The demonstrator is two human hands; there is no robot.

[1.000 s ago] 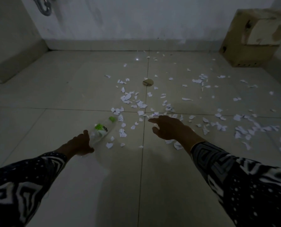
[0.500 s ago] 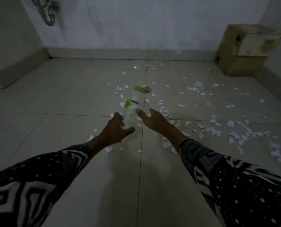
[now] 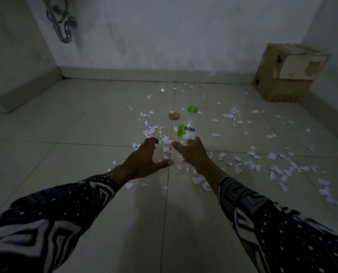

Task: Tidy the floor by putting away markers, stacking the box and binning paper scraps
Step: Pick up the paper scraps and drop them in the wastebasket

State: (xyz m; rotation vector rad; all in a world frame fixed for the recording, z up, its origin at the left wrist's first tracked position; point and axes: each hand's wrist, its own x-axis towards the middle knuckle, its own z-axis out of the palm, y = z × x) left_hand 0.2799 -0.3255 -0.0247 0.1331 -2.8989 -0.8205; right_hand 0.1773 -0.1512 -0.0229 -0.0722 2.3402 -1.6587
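A clear plastic bottle [image 3: 187, 133] with a green cap is gripped at its base by the right hand [image 3: 193, 152], while the left hand [image 3: 144, 161] is spread empty, apparently to gather paper scraps [image 3: 280, 166] scattered right and far; the cardboard box [image 3: 288, 72] is kept far right.

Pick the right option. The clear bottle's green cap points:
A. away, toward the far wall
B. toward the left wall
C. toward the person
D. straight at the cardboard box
A: the green cap lies at the bottle's far end, beyond the label, toward the far wall.
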